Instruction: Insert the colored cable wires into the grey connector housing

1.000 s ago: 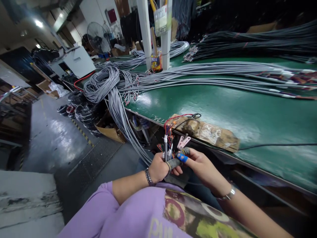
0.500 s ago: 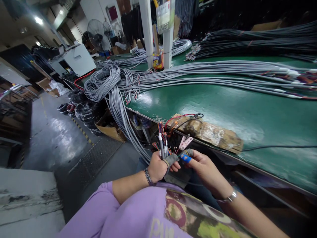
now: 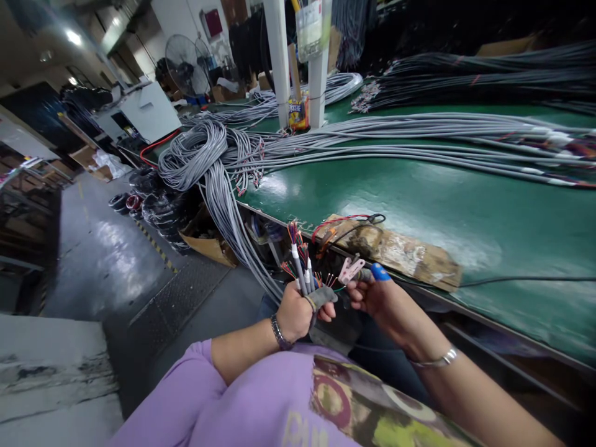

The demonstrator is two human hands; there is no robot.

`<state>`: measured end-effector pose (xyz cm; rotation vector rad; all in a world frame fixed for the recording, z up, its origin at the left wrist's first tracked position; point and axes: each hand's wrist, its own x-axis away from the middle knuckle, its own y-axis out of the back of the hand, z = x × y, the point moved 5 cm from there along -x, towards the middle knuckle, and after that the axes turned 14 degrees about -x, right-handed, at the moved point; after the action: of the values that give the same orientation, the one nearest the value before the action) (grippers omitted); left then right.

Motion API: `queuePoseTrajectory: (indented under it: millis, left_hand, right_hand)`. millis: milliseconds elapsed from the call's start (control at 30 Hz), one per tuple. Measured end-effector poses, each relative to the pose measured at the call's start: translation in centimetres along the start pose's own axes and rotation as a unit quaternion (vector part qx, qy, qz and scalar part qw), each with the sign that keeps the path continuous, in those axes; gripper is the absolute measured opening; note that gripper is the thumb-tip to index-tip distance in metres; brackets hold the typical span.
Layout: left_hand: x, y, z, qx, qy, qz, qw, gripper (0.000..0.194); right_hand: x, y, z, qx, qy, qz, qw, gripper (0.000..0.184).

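Observation:
My left hand (image 3: 300,315) is closed around several grey cables (image 3: 302,279), their white-taped ends upright with coloured wires (image 3: 293,233) fanning out on top. A grey cot covers its thumb. Short bare-tipped wires (image 3: 327,279) stick out on its right side, and a thin green wire stretches toward my right hand (image 3: 372,293). That hand has curled fingers, blue tape on the thumb and a grey cot on one finger; whatever its fingertips hold is too small to make out. Right by those fingertips is a pink clip (image 3: 351,270) at the table edge.
A taped wooden board (image 3: 410,254) with red and black leads lies along the edge of the green table (image 3: 298,192). Grey cable coils (image 3: 195,152) hang over the corner. Long grey cables (image 3: 395,127) and black cables (image 3: 488,74) lie farther back. A cardboard box (image 3: 207,239) stands below.
My right hand has moved right and slightly up, away from the left hand, and its taped thumb has lifted. The left hand's cable bundle has shifted slightly left.

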<state>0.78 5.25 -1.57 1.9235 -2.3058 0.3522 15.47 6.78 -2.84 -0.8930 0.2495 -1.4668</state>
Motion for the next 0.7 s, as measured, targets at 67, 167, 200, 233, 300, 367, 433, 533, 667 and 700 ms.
queuePoseTrajectory:
  millis: [67,167,200,233,300,367,433,533,667,700]
  left_hand:
    - [0.0,-0.3,-0.5,0.011,0.004,0.002,1.000,0.040]
    - [-0.2,-0.9,-1.1,0.021,0.009,0.020,1.000,0.040]
    - [-0.3,-1.1,-1.2,0.023,0.013,0.029,0.999,0.040]
    - [-0.4,-1.2,-1.2,0.026,0.016,0.037,0.999,0.039]
    - [-0.7,-1.3,-1.0,0.031,0.023,0.049,0.998,0.037]
    - [-0.9,-1.2,-0.7,0.033,0.028,0.054,0.998,0.037]
    - [-1.0,-1.3,-0.4,0.036,0.034,0.060,0.997,0.037]
    - [-0.9,-1.5,-0.4,0.038,0.040,0.071,0.996,0.036]
    - [-0.8,-1.8,-0.6,0.025,0.043,0.082,0.995,0.035]
    - [-0.8,-1.8,-0.6,0.019,0.046,0.083,0.995,0.036]
  right_hand:
    - [-0.7,-0.5,0.3,0.000,-0.016,0.014,1.000,0.043]
    - [-1.6,-1.2,0.5,-0.001,-0.010,0.033,0.999,0.044]
    - [-1.8,-1.3,0.4,-0.006,-0.005,0.038,0.999,0.045]
    - [-1.9,-1.3,0.3,-0.013,0.000,0.040,0.999,0.046]
    - [-1.9,-1.3,0.0,-0.026,0.005,0.038,0.999,0.046]
    - [-1.8,-1.2,-0.4,-0.033,0.007,0.027,0.999,0.045]
    - [-1.7,-1.3,-0.5,-0.044,0.015,0.016,0.999,0.045]
    - [-1.6,-1.4,-0.6,-0.066,0.023,0.002,0.998,0.046]
    - [-1.6,-1.7,-0.6,-0.050,0.028,0.017,0.998,0.051]
    - [-1.5,-1.8,-0.6,-0.038,0.033,0.024,0.998,0.053]
